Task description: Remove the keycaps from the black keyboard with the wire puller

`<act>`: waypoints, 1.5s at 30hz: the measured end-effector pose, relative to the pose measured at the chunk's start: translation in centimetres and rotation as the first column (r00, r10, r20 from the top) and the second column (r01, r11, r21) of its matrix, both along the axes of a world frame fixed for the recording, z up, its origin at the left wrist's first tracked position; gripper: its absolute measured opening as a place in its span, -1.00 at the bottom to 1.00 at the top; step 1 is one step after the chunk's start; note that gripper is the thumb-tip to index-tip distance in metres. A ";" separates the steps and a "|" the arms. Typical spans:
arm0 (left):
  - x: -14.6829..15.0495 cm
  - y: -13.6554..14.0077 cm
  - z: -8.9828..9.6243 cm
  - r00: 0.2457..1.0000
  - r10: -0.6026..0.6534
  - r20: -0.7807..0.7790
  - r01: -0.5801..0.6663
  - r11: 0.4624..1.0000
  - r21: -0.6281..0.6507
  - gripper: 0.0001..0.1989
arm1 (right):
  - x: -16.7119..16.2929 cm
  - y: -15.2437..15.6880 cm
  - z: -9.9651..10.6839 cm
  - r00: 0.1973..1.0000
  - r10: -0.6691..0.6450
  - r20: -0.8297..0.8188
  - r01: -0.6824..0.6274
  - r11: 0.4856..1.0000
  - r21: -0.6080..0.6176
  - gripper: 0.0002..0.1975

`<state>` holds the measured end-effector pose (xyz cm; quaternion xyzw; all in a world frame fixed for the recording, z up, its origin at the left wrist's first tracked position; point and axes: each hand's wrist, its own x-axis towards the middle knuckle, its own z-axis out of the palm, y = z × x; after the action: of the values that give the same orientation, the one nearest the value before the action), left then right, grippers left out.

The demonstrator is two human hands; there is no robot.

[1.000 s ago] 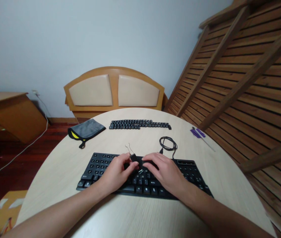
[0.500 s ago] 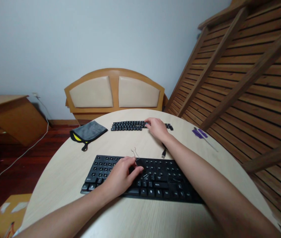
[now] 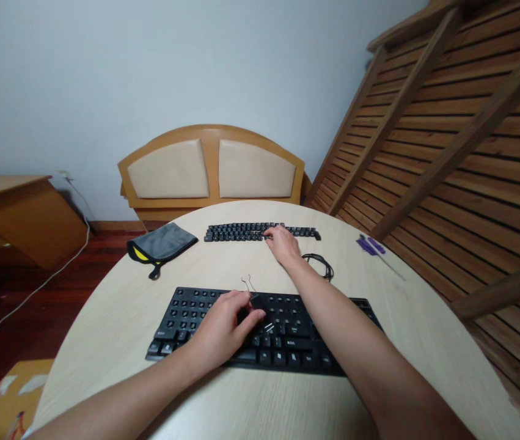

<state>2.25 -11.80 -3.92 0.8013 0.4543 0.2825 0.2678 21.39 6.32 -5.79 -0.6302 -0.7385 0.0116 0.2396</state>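
A black keyboard [image 3: 296, 360] lies near me, many of its upper keys stripped of their caps. Over its middle, my left hand [image 3: 227, 321] is closed around a keycap puller [image 3: 258, 302] with a black handle and two thin wires pointing away from me. Farther off, loose black keycaps [image 3: 232, 233] stand in tight rows. At the near row's right end is my right hand [image 3: 283, 244], thumb and fingers pinched on a small black keycap [image 3: 267, 238] touching the table. That keycap is mostly covered by the fingertips.
A coiled black cable [image 3: 326, 269] lies beyond the keyboard, partly behind my right forearm. A grey cloth with yellow lining [image 3: 163, 241] is at the left of the round table [image 3: 117, 330]. Purple-handled tools [image 3: 372, 245] lie at the right, near a slatted wooden panel [image 3: 461, 153].
My right hand has shifted slightly left and toward me, from the upper keycap rows to the near row's end. More of the cable shows. The left hand stays put with the puller.
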 end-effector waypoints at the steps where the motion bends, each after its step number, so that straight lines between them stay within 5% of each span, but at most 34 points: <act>1: 0.0 0.0 0.0 1.000 0.001 0.000 -0.001 1.000 0.001 -0.76 | -0.1 0.1 -0.1 1.000 -0.005 -0.001 0.005 1.000 -0.005 -0.78; 22: 0.1 0.0 0.2 1.000 0.000 -0.003 0.000 1.000 -0.018 -0.77 | -0.5 -0.2 -0.2 1.000 -0.018 0.014 0.019 0.997 -0.081 -0.70; 32: 0.0 0.1 -0.2 1.000 0.002 0.007 -0.002 1.000 -0.013 -0.77 | 0.4 -3.2 4.4 0.992 0.083 0.095 -0.061 0.975 -0.215 -0.52; 38: 0.1 0.0 0.3 1.000 0.001 0.001 -0.001 1.000 -0.010 -0.75 | 2.6 -11.3 6.8 0.943 0.332 0.015 -0.306 0.883 -0.356 -0.64; 42: 0.1 0.0 0.4 1.000 -0.005 0.012 0.005 1.000 -0.011 -0.78 | 4.5 -16.3 7.0 0.846 0.520 -0.117 -0.501 0.701 -0.508 -0.28; 45: 0.0 0.0 0.6 1.000 0.008 0.007 -0.008 1.000 -0.008 -0.77 | 5.1 -18.1 6.1 0.840 0.533 -0.099 -0.491 0.671 -0.555 0.03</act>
<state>2.29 -11.85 -3.33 0.7976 0.4576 0.2845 0.2712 26.47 -11.78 0.29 -0.4392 -0.8564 0.2714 0.0048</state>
